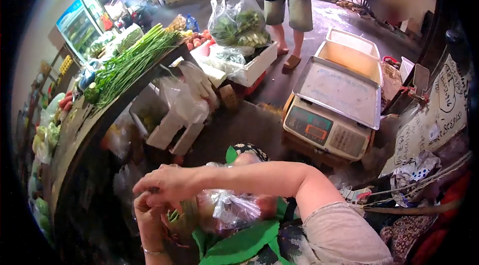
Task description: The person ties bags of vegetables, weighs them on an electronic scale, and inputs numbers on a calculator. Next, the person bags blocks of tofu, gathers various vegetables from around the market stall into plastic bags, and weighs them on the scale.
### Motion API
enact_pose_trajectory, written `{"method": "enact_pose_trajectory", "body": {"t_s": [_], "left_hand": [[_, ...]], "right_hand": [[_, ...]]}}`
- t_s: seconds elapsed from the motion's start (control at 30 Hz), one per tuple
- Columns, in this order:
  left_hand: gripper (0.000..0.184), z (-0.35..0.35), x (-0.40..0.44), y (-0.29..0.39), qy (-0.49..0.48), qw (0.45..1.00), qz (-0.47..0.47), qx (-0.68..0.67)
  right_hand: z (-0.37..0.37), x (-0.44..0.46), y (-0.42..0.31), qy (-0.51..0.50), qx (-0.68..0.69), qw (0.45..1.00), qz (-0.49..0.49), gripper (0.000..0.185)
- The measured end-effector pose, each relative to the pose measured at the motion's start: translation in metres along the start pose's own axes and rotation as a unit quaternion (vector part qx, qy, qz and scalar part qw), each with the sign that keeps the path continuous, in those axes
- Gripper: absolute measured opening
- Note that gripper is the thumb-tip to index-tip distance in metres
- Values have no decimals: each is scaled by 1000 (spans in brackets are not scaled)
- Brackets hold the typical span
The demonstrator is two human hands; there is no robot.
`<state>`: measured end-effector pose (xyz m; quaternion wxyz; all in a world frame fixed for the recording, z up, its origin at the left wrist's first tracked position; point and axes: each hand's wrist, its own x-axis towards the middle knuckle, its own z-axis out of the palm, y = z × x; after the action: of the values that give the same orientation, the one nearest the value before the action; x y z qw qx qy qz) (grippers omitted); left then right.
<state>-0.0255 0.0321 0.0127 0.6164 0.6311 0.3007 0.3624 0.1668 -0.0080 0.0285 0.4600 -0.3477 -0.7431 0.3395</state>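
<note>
My right hand (172,183) reaches across to the left, its fingers bent closed against my left hand. Just below, my left hand (149,210) has its fingers curled and touches the right fingertips. A small dark bit shows between the two, too small to name. Cut green stems (173,215) and thin reddish strands show beside my left hand; whether it grips them I cannot tell. On my lap, right of the hands, lies a clear plastic bag (232,211), bunched at the top, its contents unclear. Green cloth (242,245) shows beneath it.
A weighing scale (329,110) stands ahead right, with a foam box (349,50) behind. Long green stalks (132,63) lie on the left counter. A bag of greens (242,23) sits on a white foam box (257,68). A person (288,3) stands beyond; written cardboard (424,125) leans right.
</note>
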Motion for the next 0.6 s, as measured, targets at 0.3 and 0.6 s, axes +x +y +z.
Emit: {"method": "enact_pose_trajectory", "body": {"t_s": [0.3, 0.6], "left_hand": [[10, -16, 14, -8, -7, 637, 415, 649], [15, -7, 12, 2, 49, 588, 473, 654]], "right_hand": [[11, 20, 53, 2, -2, 999, 46, 44], [13, 22, 40, -31, 3, 990, 134, 55]]}}
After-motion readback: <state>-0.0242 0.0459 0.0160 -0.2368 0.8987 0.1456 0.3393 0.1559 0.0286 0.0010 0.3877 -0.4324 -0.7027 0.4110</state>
